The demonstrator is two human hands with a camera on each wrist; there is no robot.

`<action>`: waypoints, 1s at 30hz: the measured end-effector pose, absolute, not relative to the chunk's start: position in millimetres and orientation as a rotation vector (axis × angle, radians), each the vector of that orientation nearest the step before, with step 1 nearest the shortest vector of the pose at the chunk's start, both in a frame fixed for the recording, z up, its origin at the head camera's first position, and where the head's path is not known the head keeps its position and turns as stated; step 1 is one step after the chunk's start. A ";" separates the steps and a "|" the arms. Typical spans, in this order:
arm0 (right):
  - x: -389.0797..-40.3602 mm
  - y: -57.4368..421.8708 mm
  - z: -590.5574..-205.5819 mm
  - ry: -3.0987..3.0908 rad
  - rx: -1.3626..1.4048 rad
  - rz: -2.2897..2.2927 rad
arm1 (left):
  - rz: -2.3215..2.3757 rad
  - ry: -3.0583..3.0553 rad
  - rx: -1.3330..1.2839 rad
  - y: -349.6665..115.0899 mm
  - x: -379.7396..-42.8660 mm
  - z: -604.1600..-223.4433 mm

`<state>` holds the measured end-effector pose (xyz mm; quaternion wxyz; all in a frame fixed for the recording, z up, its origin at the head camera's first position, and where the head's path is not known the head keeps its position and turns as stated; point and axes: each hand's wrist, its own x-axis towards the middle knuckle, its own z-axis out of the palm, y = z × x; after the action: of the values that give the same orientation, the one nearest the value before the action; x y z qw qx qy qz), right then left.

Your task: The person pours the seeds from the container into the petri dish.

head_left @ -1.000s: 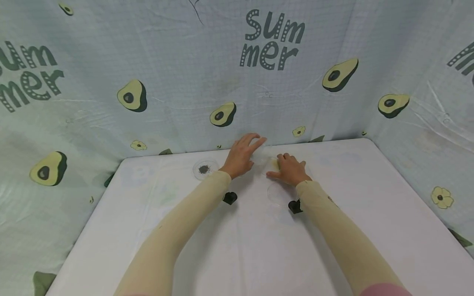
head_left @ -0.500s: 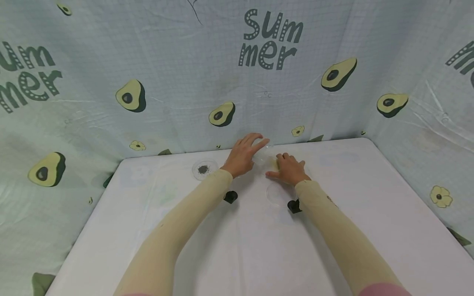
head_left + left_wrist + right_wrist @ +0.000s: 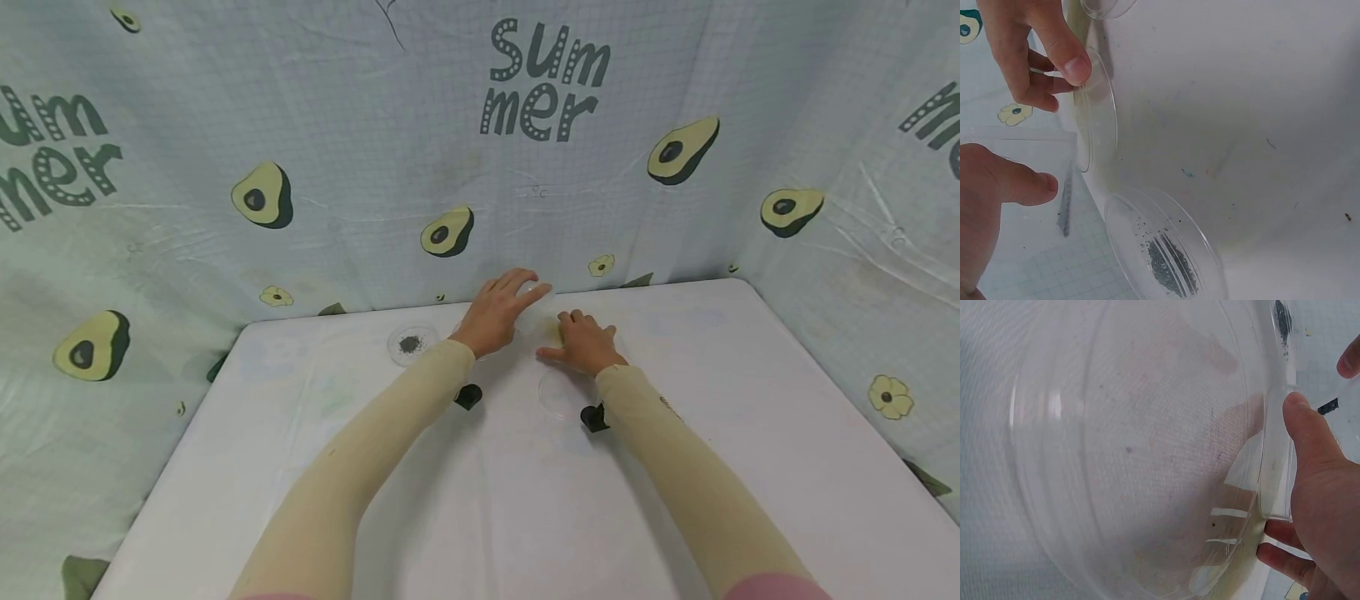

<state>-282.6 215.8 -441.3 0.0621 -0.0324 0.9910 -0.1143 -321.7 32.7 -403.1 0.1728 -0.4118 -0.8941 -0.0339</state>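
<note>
My left hand pinches a clear plastic bag above the table's far edge; dark grains lie along its lower part. Beside it, my right hand grips the rim of a clear petri dish, thumb on the near side and fingers behind. A pale yellow patch shows by its fingers; I cannot tell what it is. To the left stands another petri dish with a small heap of dark grains. Part of this group is hidden behind the left hand in the head view.
A clear round dish lies just in front of the right hand, large in the right wrist view. Black wrist mounts sit under both wrists. The white-covered table ends at a printed cloth behind and at the sides.
My left hand has shifted slightly to the right with the bag, toward the right hand. The right hand stays in place at the dish.
</note>
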 end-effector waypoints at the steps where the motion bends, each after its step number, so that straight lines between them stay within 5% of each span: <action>1: -282.8 215.5 -441.2 2.995 -0.100 -0.348 | -0.090 -2.534 -1.171 33.2 -321.9 -402.8; 30: -283.3 218.5 -441.2 2.969 -0.100 -0.361 | 0.244 -2.421 -1.288 39.3 -319.8 -391.2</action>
<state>-283.3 218.5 -441.2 0.0745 -0.0332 0.9894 -0.1202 -319.8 39.3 -391.2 0.1932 -0.4590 -0.8628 0.0871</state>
